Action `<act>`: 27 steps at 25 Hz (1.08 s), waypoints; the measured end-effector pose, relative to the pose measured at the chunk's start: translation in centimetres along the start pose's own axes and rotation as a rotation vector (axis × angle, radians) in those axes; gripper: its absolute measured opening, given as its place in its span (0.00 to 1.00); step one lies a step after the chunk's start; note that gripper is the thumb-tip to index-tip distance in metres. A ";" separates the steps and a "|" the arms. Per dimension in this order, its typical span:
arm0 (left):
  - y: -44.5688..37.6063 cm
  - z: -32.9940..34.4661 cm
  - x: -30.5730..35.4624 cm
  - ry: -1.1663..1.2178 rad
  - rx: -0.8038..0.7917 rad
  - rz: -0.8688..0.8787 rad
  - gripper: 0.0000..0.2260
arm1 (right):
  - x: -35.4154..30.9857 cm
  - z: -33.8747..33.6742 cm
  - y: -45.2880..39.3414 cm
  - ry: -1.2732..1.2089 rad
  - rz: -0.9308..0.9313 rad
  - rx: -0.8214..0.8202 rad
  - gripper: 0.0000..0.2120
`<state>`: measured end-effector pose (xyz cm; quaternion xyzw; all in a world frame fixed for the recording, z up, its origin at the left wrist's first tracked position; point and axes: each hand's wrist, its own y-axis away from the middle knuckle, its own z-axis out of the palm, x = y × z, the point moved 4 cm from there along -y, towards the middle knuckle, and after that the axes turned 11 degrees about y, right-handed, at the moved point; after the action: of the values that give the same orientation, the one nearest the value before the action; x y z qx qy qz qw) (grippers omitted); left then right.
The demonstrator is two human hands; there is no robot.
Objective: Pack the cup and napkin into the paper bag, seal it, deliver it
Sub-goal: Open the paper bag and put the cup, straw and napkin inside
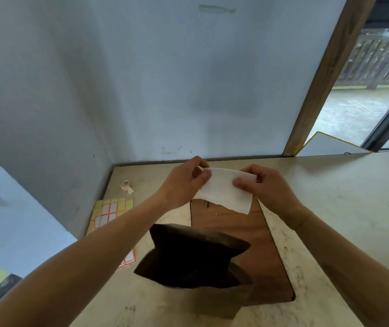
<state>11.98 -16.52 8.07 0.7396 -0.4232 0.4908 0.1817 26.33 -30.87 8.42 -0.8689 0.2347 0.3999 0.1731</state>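
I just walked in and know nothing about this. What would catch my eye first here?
Two bare hands, the left hand and the right hand, hold a white napkin by its ends above the middle of the table. Just below, nearer the person, a dark paper bag stands open on a wooden board. Label sheets and a tape roll lie to the left.

Table [330, 197]; bag [193, 256]; labels [111, 212]; tape [126, 185]

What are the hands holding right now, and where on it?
The napkin: left hand pinches its top left corner, right hand its right edge, above the bag.
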 end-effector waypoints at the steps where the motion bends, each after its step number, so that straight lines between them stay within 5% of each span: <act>1: 1.2 -0.3 0.2 0.018 -0.001 -0.006 0.03 | -0.8 0.3 0.7 0.001 -0.008 -0.018 0.03; 11: 10.5 -4.5 -1.4 -0.188 0.000 0.056 0.05 | -4.9 2.6 6.0 0.117 -0.058 -0.065 0.03; 15: 11.7 -1.9 -1.2 -0.677 -0.444 0.163 0.08 | -5.9 4.1 7.2 0.488 -0.092 -0.092 0.04; 18: 11.6 0.1 -1.7 -0.960 -0.634 0.162 0.14 | -5.8 6.5 7.8 0.664 -0.078 -0.211 0.05; 27: 11.8 1.0 -4.4 -1.099 -0.728 0.058 0.41 | -6.6 10.9 8.1 0.950 -0.075 -0.469 0.09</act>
<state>2.40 -22.03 2.03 0.7621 -0.6130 -0.1280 0.1647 11.47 -30.47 5.87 -0.9775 0.1602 -0.0027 -0.1374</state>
